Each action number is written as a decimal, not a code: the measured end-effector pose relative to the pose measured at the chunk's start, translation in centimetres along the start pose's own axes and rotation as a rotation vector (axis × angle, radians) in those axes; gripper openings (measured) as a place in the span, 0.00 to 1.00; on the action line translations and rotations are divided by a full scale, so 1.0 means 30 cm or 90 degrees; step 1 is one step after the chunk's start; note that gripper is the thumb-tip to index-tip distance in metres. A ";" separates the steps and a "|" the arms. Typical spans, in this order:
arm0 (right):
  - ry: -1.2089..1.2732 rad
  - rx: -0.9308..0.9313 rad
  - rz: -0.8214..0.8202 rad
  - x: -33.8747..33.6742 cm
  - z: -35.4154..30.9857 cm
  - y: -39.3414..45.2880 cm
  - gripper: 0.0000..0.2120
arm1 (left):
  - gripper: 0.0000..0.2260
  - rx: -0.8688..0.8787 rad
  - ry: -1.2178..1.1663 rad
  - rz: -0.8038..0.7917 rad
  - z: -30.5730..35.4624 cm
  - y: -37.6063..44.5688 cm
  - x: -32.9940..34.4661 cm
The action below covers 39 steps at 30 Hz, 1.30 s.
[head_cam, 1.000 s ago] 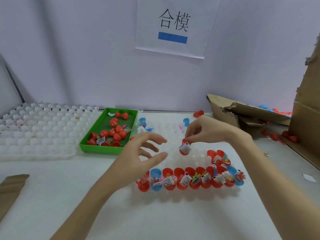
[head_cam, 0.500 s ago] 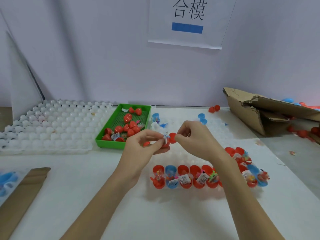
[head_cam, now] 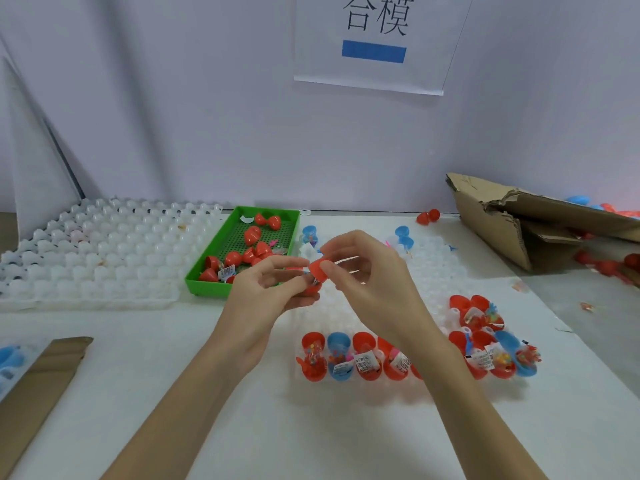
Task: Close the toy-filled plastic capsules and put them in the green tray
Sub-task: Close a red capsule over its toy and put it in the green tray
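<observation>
Fingers (head_cam: 323,271) of both hands pinching red capsule (head_cam: 317,270), half open

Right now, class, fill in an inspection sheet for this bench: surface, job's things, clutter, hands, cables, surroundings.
Surface: white table, bare in front.
Job's things: red capsule held between both hands; green tray behind the left hand, red capsules inside; row of open filled capsules in a clear holder near the front.
Clutter: torn cardboard box at right, loose red capsules at the back, empty white holder tray at left.
Hands: left hand and right hand both pinch the red capsule.
Cables: nothing seen.
Surroundings: pale wall with a paper sign.
</observation>
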State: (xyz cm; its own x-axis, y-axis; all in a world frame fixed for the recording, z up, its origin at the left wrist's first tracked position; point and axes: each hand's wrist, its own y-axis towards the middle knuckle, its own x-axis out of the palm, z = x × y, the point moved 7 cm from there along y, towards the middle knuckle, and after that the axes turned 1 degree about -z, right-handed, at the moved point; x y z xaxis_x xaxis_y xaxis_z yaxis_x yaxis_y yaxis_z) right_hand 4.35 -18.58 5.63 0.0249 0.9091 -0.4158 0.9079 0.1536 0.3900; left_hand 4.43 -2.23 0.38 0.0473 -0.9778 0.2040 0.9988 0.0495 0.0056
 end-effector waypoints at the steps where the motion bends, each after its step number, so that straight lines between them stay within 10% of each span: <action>1: -0.004 0.005 0.002 -0.001 0.000 -0.002 0.07 | 0.07 0.003 0.006 -0.008 0.002 -0.002 0.006; 17: 0.060 0.059 0.058 -0.018 0.032 0.002 0.05 | 0.08 0.094 0.160 -0.050 0.040 -0.015 0.042; 29: 0.304 0.185 0.101 0.010 0.057 -0.024 0.07 | 0.05 0.411 0.346 0.054 0.140 -0.066 0.045; 39: 0.255 0.107 0.076 0.003 0.010 -0.014 0.03 | 0.09 0.401 0.301 0.081 0.155 -0.074 0.020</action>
State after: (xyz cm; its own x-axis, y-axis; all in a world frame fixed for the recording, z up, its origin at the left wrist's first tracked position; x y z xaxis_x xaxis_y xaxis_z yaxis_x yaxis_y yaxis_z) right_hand 4.08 -18.67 5.18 -0.0001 0.9999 -0.0118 0.9648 0.0032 0.2629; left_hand 2.16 -1.97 5.03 0.3033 -0.9326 -0.1955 0.7955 0.1349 0.5907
